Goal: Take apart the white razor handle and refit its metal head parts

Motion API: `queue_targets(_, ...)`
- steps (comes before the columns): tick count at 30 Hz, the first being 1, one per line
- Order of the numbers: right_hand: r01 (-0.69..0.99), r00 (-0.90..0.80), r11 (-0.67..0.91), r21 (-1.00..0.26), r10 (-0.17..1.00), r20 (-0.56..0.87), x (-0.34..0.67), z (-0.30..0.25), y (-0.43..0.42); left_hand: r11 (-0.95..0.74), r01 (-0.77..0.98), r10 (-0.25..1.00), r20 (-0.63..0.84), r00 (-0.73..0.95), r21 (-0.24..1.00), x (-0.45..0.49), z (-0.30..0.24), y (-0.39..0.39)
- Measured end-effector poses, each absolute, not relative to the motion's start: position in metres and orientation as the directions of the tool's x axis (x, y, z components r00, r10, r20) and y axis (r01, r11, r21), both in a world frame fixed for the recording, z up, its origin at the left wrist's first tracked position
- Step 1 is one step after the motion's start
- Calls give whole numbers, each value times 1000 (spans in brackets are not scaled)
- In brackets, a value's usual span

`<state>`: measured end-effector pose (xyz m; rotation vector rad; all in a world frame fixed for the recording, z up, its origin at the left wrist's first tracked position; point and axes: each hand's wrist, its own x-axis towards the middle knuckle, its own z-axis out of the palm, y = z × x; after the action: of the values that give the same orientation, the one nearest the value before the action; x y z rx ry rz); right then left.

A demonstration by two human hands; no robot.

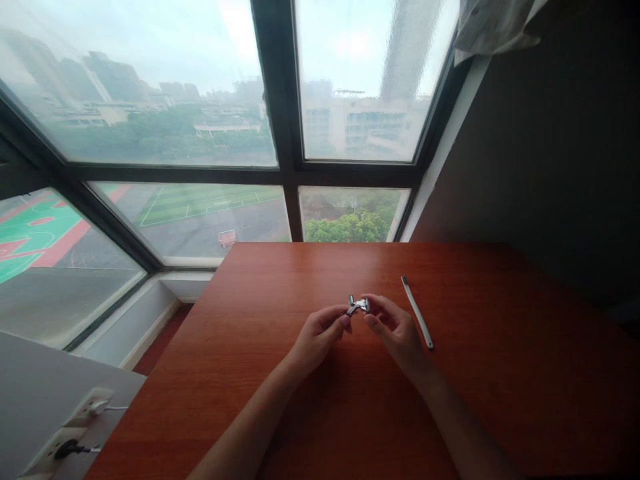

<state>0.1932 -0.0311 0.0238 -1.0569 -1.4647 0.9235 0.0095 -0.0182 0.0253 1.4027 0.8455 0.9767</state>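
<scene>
Both my hands meet over the middle of a reddish wooden table (500,373). Between their fingertips is a small silver metal piece (358,305), too small to name for certain. My left hand (317,337) pinches its left end with curled fingers. My right hand (395,330) pinches its right end, thumb underneath. A thin white strip with a dark tip (417,312) lies on the table just right of my right hand, apart from it.
A large window (280,133) with dark frames stands past the table's far edge. A dark wall (550,147) borders the right side. At lower left a grey ledge holds wall sockets with plugged cables (75,433).
</scene>
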Motion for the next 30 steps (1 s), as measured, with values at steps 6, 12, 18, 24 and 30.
queue_targets(6, 171, -41, 338, -925, 941, 336, 193, 28, -32, -70, -53, 911, 86, 402, 996, 10, 29, -19)
queue_targets(12, 136, -34, 313, -940, 950, 311, 194, 26, -31, -37, -96, 937, 68, 341, 995, 13, 28, -19)
queue_targets(18, 122, -84, 279, -953, 959, 270, 190, 17, -27, -7, -147, 955, 50, 291, 989, 12, 24, -16)
queue_targets(24, 297, -64, 275, -915, 961, 268, 183, 16, -29, 34, -240, 962, 33, 270, 970, 11, 22, -14)
queue_targets(30, 383, -68, 307, -871, 950, 305, 180, 17, -31, 55, -249, 961, 16, 276, 967, 15, 18, -13)
